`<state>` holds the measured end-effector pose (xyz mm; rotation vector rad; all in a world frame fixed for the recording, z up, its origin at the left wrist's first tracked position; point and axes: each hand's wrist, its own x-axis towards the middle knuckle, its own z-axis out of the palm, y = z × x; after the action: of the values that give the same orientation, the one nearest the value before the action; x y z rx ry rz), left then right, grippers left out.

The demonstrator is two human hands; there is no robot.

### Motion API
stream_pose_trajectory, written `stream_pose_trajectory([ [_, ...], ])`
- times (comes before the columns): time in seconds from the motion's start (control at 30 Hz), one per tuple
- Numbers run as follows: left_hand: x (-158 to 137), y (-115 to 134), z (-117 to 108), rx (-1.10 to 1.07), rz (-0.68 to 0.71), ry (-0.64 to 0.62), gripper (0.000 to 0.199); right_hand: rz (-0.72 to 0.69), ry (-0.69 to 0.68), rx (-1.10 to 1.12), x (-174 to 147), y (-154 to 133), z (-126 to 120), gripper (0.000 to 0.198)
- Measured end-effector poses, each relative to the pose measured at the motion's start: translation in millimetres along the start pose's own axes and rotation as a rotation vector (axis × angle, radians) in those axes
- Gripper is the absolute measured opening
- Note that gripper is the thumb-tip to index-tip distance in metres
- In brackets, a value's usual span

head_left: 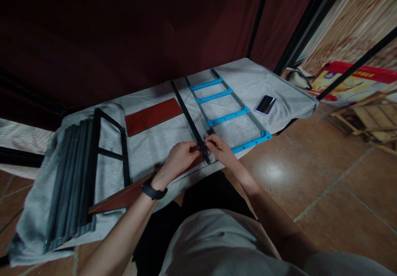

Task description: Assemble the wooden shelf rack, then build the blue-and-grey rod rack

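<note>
Fingers of the left hand (182, 158) pinch the end of a red-brown board (120, 197) where it meets a black bar (188, 118), around the centre of the frame. Bent against the bar's lower end, the right hand's (218, 148) fingers touch it; whether they grip something small, I cannot tell. A blue-runged frame (228, 116) lies just right on the cloth-covered surface (288, 94); grey tubes (71, 176) lie lower left.

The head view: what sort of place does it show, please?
Probably an indoor room with a makeshift workspace, though I cannot tell whether home or workshop. Showing it: brown floor tiles with pale joints, a soft grey cloth spread as cover, and a stack of long dark-grey tubes.
</note>
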<state>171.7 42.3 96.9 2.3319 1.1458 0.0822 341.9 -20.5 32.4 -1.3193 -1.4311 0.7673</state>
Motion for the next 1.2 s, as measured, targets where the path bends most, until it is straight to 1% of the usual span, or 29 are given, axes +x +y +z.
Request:
stream_pose_trajectory([
  [0.1, 1, -1, 0, 0.004, 0.015, -0.002, 0.023, -0.051, -0.032, -0.092, 4, 2, 0, 0.020],
  [0.13, 1, -1, 0, 0.005, 0.018, -0.003, 0.023, -0.034, -0.038, -0.105, 5, 2, 1, 0.022],
  [0.23, 2, -1, 1, 0.013, 0.022, -0.008, 0.024, 0.090, -0.066, -0.060, 5, 3, 3, 0.033],
  [0.3, 1, 0, 1, 0.045, 0.025, -0.008, 0.024, 0.127, -0.068, -0.040, 2, 3, 2, 0.038],
  [0.4, -7, 1, 2, 0.171, 0.018, 0.025, 0.024, 0.075, -0.050, -0.030, -4, 2, -2, 0.032],
  [0.5, -17, 2, 3, 0.280, 0.003, 0.067, 0.029, -0.008, -0.073, -0.050, -4, 2, -5, 0.023],
  [0.6, -24, 1, 5, 0.295, -0.009, 0.084, 0.033, -0.088, -0.091, -0.115, 0, 4, -5, 0.021],
  [0.67, -26, -1, 6, 0.290, 0.008, 0.099, 0.034, -0.095, -0.098, -0.119, 4, 5, -4, 0.023],
  [0.77, -25, -3, 6, 0.280, 0.062, 0.103, 0.035, -0.004, -0.121, -0.045, 7, 9, -2, 0.033],
  [0.87, -23, -5, 3, 0.280, 0.098, 0.092, 0.035, 0.155, -0.132, 0.132, 9, 12, 2, 0.040],
  [0.97, -22, -6, 3, 0.279, 0.137, 0.087, 0.035, 0.283, -0.103, 0.282, 7, 16, 7, 0.044],
  [1.1, -22, -8, 4, 0.265, 0.195, 0.088, 0.032, 0.334, -0.059, 0.279, 6, 15, 11, 0.046],
  [1.2, -21, -9, 4, 0.265, 0.209, 0.089, 0.030, 0.359, -0.015, 0.260, 7, 11, 15, 0.047],
])
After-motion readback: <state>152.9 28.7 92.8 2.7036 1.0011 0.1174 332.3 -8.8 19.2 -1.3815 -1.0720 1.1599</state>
